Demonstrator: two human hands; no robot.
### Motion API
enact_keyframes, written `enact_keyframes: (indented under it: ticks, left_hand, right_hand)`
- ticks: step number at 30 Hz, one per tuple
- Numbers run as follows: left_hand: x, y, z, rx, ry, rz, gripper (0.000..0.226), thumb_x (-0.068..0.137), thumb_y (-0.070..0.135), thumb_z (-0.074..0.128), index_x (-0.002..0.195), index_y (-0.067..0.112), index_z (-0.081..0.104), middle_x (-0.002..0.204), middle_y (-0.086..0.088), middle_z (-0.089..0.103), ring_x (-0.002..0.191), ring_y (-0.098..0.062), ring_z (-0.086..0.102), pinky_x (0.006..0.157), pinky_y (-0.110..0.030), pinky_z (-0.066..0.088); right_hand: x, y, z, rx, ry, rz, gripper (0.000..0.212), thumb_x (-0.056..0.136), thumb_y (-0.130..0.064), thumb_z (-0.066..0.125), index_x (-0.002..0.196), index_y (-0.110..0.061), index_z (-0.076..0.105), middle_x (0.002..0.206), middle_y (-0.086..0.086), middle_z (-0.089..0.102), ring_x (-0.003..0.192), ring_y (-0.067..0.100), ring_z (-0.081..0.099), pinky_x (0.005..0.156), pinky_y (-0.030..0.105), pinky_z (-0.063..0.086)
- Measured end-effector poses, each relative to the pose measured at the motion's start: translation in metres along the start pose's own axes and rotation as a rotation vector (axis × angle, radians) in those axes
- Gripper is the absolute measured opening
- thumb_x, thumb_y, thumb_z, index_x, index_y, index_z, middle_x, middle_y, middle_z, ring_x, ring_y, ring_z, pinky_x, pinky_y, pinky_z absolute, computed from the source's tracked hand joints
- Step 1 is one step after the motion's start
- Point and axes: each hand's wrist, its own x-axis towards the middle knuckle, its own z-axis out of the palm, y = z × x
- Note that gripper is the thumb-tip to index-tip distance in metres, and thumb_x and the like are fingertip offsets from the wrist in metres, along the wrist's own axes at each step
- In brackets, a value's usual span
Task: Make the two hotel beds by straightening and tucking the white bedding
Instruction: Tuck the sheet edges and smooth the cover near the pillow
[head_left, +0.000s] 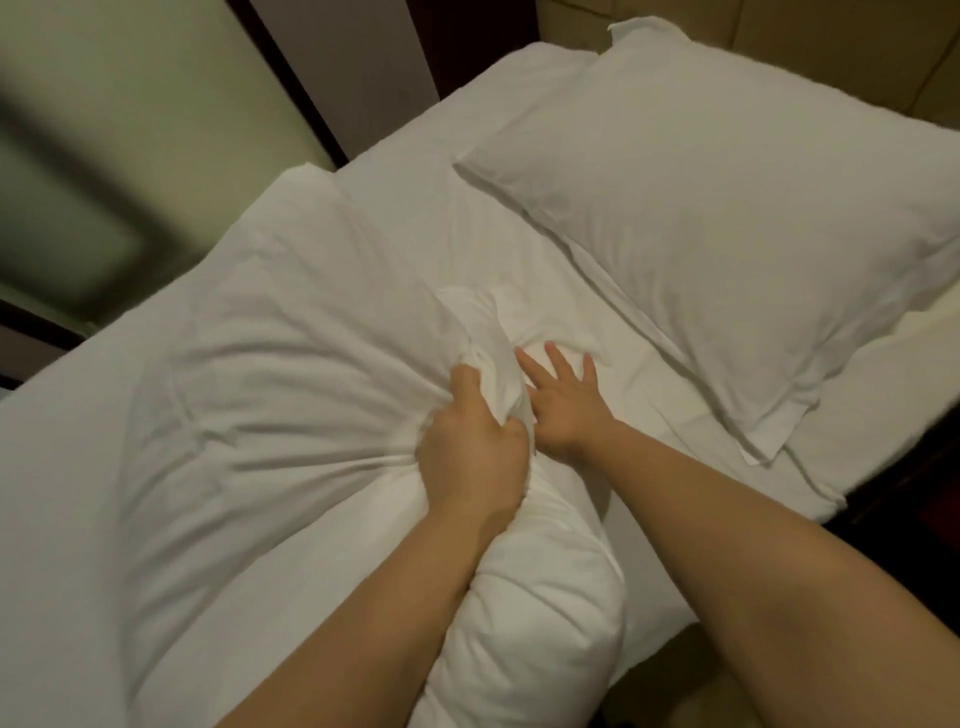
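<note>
Dim warm light, soft focus, left edge blurred and warped

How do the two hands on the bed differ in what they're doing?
The left hand is curled, gripping a bunch of the white duvet; the right hand lies flat on the bed, fingers spread. Deep creases fan out from the left hand, only faint ones round the right hand. Both are bare and sit side by side.

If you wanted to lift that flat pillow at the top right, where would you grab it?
Probably take the pillow by its near corner, reaching in from this near side: it lies flat, and its thin border sticks out loose there, easy to pinch.
</note>
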Motion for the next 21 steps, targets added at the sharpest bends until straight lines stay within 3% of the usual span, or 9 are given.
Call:
enact_keyframes:
  ticks: [6,10,13,16,18,21]
  left_hand:
    - [0.027,-0.026,0.029,0.010,-0.040,-0.017,0.037,0.085,0.017,0.052,0.119,0.009,0.040,0.099,-0.012,0.060,0.093,-0.032,0.055,0.082,-0.040,0.043]
    - [0.046,-0.037,0.045,-0.030,-0.038,-0.019,0.034,0.083,0.016,0.053,0.114,0.008,0.042,0.096,-0.013,0.060,0.089,-0.032,0.056,0.078,-0.041,0.044]
    - [0.046,-0.039,0.053,-0.033,-0.058,-0.042,0.035,0.081,0.016,0.055,0.113,0.008,0.044,0.097,-0.015,0.061,0.089,-0.034,0.056,0.076,-0.039,0.044]
    - [0.038,-0.036,0.051,-0.017,-0.078,-0.084,0.035,0.082,0.017,0.057,0.113,0.008,0.046,0.098,-0.017,0.061,0.090,-0.036,0.057,0.074,-0.038,0.042]
    - [0.040,-0.030,0.046,-0.045,-0.098,-0.095,0.031,0.082,0.019,0.058,0.110,0.009,0.046,0.097,-0.017,0.062,0.090,-0.036,0.057,0.074,-0.039,0.045]
    - [0.047,-0.019,0.041,-0.056,-0.194,-0.108,0.027,0.085,0.021,0.056,0.106,0.009,0.044,0.099,-0.016,0.061,0.092,-0.036,0.057,0.077,-0.041,0.045]
  right_hand:
    - [0.065,0.001,0.007,-0.050,-0.233,-0.036,0.073,0.095,-0.059,0.033,0.152,-0.032,-0.005,0.160,-0.009,-0.008,0.147,0.024,-0.015,0.115,0.059,-0.003]
    - [0.089,0.004,0.030,0.095,-0.268,0.019,0.065,0.099,-0.046,0.037,0.153,-0.026,0.006,0.161,-0.005,0.005,0.148,0.018,0.001,0.118,0.050,0.005]
    - [0.085,0.003,0.023,0.170,-0.249,0.018,0.061,0.098,-0.048,0.039,0.151,-0.027,0.019,0.157,-0.006,0.020,0.146,0.018,0.015,0.117,0.047,0.013]
    - [0.059,0.006,-0.005,0.524,-0.168,0.082,0.045,0.099,-0.043,0.041,0.141,-0.029,0.044,0.146,-0.005,0.044,0.130,0.013,0.042,0.106,0.032,0.033]
    - [0.039,0.005,-0.029,0.728,-0.132,0.169,0.041,0.102,-0.039,0.036,0.139,-0.027,0.049,0.144,-0.003,0.048,0.126,0.012,0.046,0.102,0.025,0.034]
    - [0.026,-0.006,-0.064,1.013,-0.241,0.369,0.051,0.098,-0.053,0.036,0.129,-0.019,0.057,0.130,0.011,0.060,0.113,0.027,0.059,0.101,0.037,0.045]
